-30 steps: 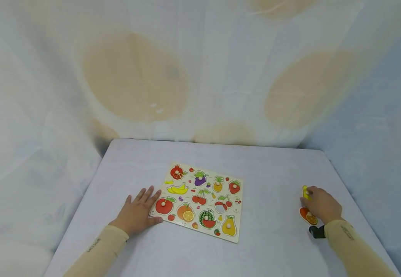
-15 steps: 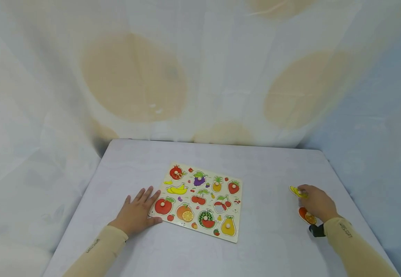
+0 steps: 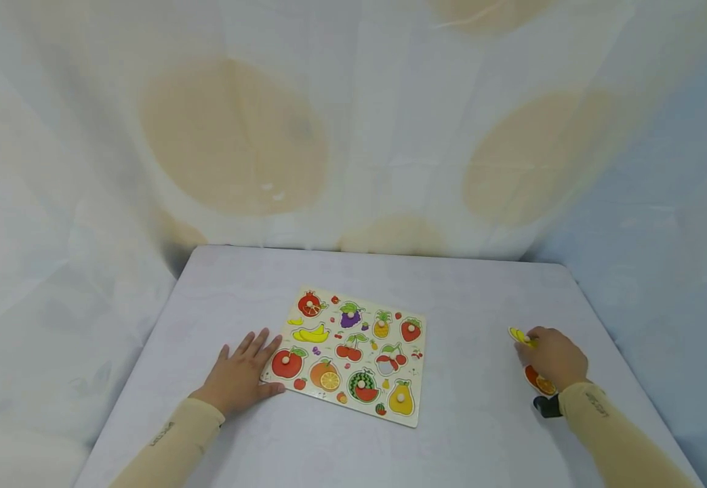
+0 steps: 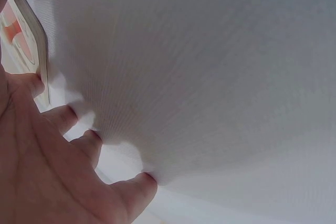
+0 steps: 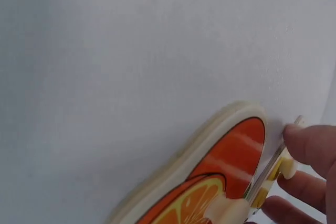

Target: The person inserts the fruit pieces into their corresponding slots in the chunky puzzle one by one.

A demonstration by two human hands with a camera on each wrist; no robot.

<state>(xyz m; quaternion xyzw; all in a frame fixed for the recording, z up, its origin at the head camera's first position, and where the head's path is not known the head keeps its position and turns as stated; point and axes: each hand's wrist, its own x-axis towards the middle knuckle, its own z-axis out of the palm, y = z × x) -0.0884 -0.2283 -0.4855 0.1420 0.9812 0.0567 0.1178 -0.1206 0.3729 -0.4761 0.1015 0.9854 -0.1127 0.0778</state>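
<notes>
In the head view, my left hand [image 3: 237, 376] lies on the table with fingers spread, thumb and fingertips at the left edge of a wooden fruit puzzle board [image 3: 417, 379]. The left wrist view shows straight fingers, with a corner of the board [image 4: 41, 45] beside them. Over at the right, my right hand [image 3: 557, 356] pinches a yellow banana puzzle piece [image 3: 518, 334], which sticks out leftward from the fingertips. An orange puzzle piece [image 3: 539, 381] lies just below this hand, partly covered by it. In the right wrist view, the banana piece [image 5: 270, 179] stands tilted beside the orange piece [image 5: 239, 150].
The board carries several knobbed fruit pieces, among them an apple [image 3: 286, 366], a pear [image 3: 403, 403] and a strawberry [image 3: 411, 332]. White cloth covers the table [image 3: 469, 407], and curtains [image 3: 402, 135] hang along its back and sides.
My right hand has shifted slightly left, and the banana piece has turned from upright in the view to pointing up and left. The left hand keeps its place at the board.
</notes>
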